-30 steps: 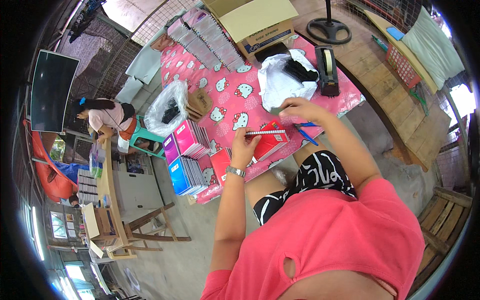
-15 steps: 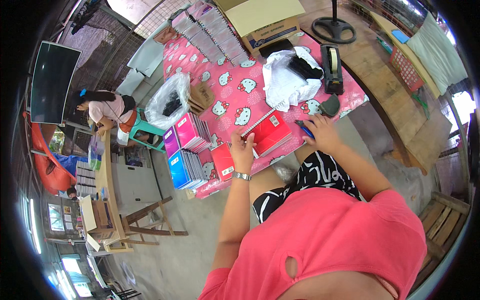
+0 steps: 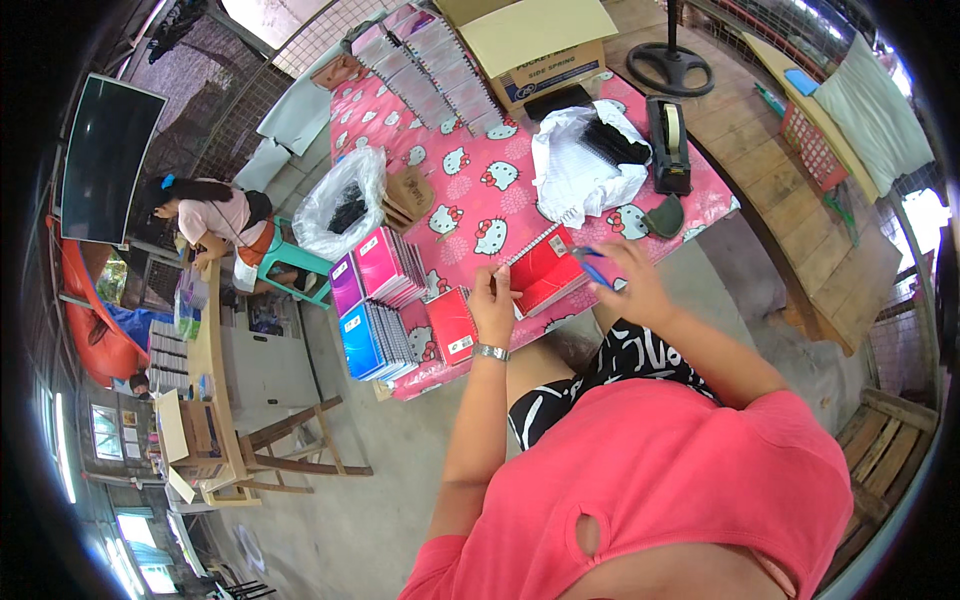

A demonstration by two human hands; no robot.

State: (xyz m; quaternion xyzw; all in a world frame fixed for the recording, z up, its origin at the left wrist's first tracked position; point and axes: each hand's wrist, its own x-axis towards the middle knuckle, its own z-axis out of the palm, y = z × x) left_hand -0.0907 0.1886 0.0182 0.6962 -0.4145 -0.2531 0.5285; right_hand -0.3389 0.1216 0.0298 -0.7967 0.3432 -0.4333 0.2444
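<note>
In front of me lies a red spiral notebook (image 3: 545,265), its coil running along the left edge. My left hand (image 3: 492,303) is closed at the near end of that edge, fingers pinched on the notebook. Over the notebook's right side, my right hand (image 3: 638,287) grips blue-handled pliers (image 3: 594,268), their tip pointing at the cover's far right corner. Just left of my left hand is another red notebook (image 3: 452,325). Beyond it stand stacks of pink notebooks (image 3: 388,262), purple notebooks (image 3: 345,285) and blue notebooks (image 3: 370,340).
White paper (image 3: 570,180) with black coils (image 3: 615,142), a tape dispenser (image 3: 668,150) and a dark green pouch (image 3: 664,216) lie at the right. A clear bag (image 3: 335,220), a cardboard box (image 3: 550,70) and stacked notebooks (image 3: 430,65) stand farther back. Another person (image 3: 215,215) sits at the left.
The coil that stuck out past the red notebook's far end no longer shows there. The pliers have risen from beside the notebook to over its right edge. My left hand stays near the spine.
</note>
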